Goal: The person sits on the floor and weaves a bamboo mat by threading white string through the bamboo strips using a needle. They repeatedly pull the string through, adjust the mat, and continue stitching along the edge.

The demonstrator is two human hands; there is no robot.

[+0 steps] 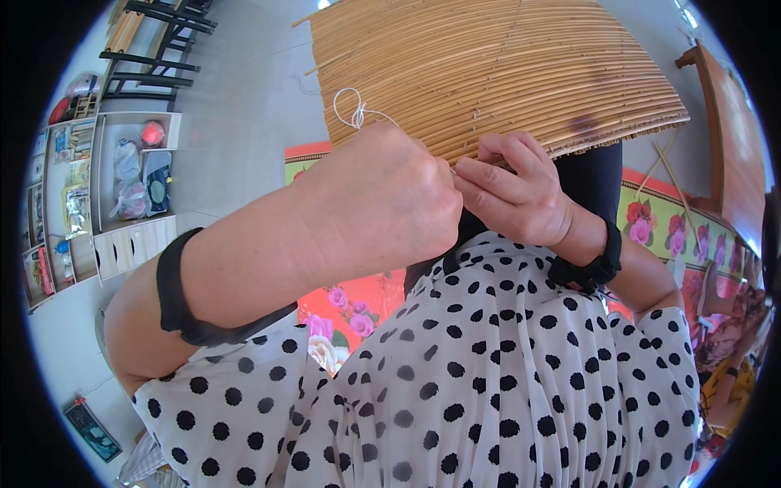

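Note:
A mat of thin yellow-brown reeds (488,73) laid side by side stretches away in front of me, its near edge at my hands. My left hand (399,195) is closed in a fist at this edge, its back toward me, so what its fingers grip is hidden. White string (350,106) lies in a loose loop on the mat and runs out of sight behind that fist. Close beside it, my right hand (521,191) has its fingers bent and pinched at the mat's near edge. The fingertips of both hands almost meet, with a thin tip showing between them.
Floral red and green cloth (350,313) spreads beneath the mat. An open shelf unit (98,183) with bags and small goods stands left, below black-legged folded furniture (154,69). Brown wooden furniture (728,138) and loose sticks (675,183) are at right, near another person's arm (736,366).

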